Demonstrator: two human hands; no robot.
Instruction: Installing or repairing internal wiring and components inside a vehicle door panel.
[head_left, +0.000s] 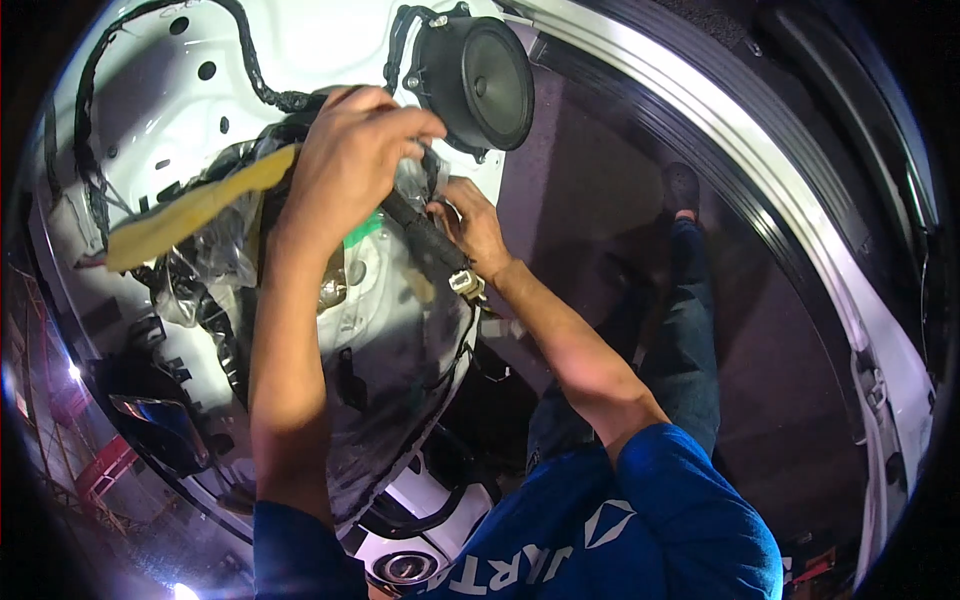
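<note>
Nearest, at the lower edge, is the person's blue shirt [690,510] with white lettering, and both bare forearms reach up from it. The left hand [362,145] is raised with its fingers bent and bunched, one finger pointing toward the right; its palm side is turned away, so I cannot tell whether it pinches anything. The right hand [472,225] is lower and to the right, fingers and thumb curled in at the upper part of a thick black cable [428,235]; whether they are closed tight on it is not clear. The cable slants down between the hands, and a pale plug [466,284] is at its lower end, just below the right hand. Behind the left forearm a yellow strip [195,215] sticks out toward the left, with crumpled clear plastic [228,255] under it. A small green patch [362,231] shows between the forearms. All this is in front of a white car door [195,45], with a round black speaker [482,85] beyond the left hand's fingertips. Past the door, at left, is a wing mirror [160,430]; on the right, a leg in jeans [690,320] stands on the dark floor [770,300], ending in a dark shoe [681,184].
</note>
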